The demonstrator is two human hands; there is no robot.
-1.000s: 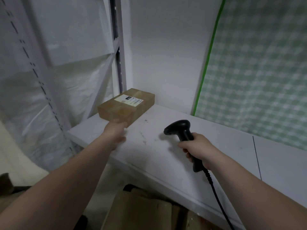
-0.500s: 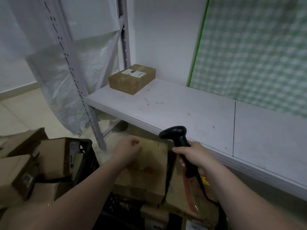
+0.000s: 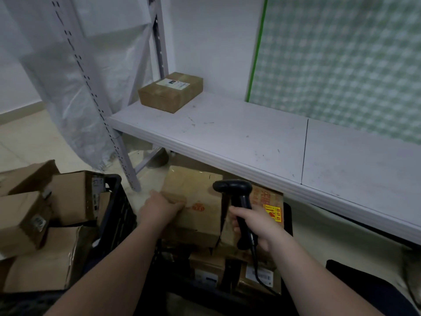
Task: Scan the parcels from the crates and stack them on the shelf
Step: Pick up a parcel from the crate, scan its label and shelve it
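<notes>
Two hands: left grips parcel, right scanner.

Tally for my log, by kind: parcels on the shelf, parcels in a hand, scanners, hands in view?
Shelf parcel on the shelf: 1
Crate parcel held by the left hand: 1
Scanner in the right hand: 1
Hands: 2
Total: 5

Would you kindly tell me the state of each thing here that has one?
Left hand, gripping the top parcel by its left edge.
Right hand, holding the scanner.
Scanner, upright, head pointing left.
Top parcel, closed, resting atop other parcels.
Shelf parcel, closed, flat, label up.
Left crate, piled with parcels.
</notes>
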